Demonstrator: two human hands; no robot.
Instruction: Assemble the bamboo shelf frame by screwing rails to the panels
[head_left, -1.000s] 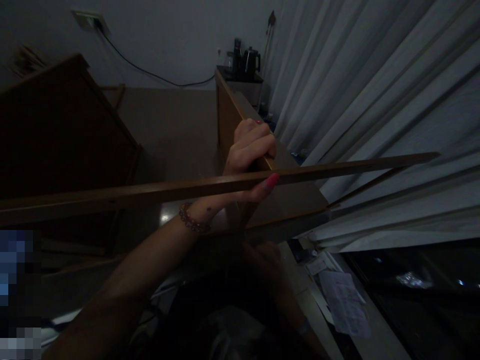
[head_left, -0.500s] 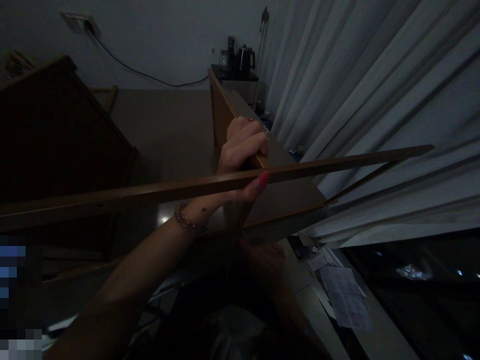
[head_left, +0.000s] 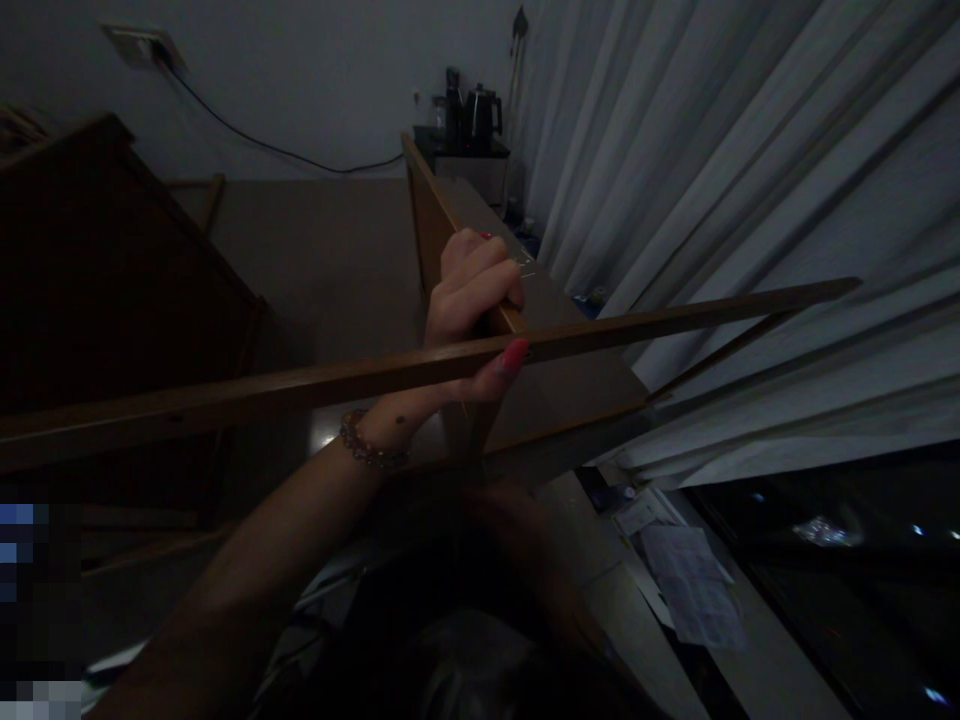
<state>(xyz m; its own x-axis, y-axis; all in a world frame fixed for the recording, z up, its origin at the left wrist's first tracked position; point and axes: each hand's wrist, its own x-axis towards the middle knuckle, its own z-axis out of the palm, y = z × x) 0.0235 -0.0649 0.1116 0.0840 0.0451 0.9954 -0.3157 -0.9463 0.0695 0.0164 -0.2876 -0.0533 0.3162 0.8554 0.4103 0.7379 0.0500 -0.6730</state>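
My left hand [head_left: 469,295] is closed round the top edge of a tilted wooden panel [head_left: 570,385], and its thumb presses a long thin wooden slat [head_left: 675,322] against that edge. The slat runs across the whole picture from the lower left to the upper right. A bead bracelet [head_left: 367,445] sits on that wrist. My right hand [head_left: 517,520] lies in deep shadow just below the panel's near edge, and its fingers cannot be made out.
Pale curtains [head_left: 750,150] hang at the right. A dark wooden cabinet [head_left: 112,280] stands at the left. A kettle [head_left: 480,110] sits on a small stand at the back wall. Papers [head_left: 690,580] lie on a ledge at the lower right. A cable [head_left: 262,150] runs along the wall.
The whole view has drifted a little left and up in the picture. My left hand keeps the same grip on panel and slat. The right hand stays in shadow below.
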